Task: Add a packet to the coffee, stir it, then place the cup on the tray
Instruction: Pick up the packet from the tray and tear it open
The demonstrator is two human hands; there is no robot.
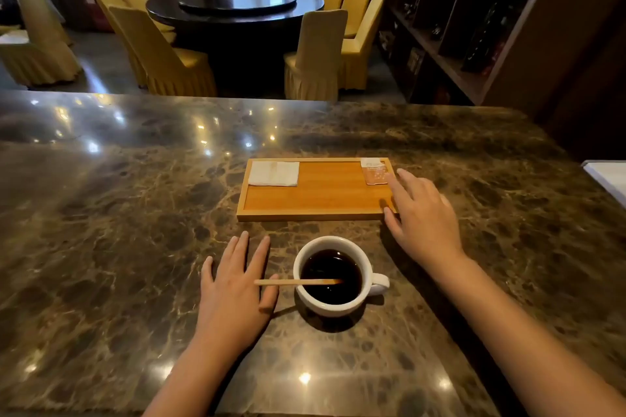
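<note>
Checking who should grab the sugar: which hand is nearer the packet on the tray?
Right. The right hand has its fingertips just beside the packet; the left hand lies flat on the counter near the cup.

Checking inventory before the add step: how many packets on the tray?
1. The packet lies in the tray's far right corner, just beyond the right hand. The folded napkin could hide another.
</note>
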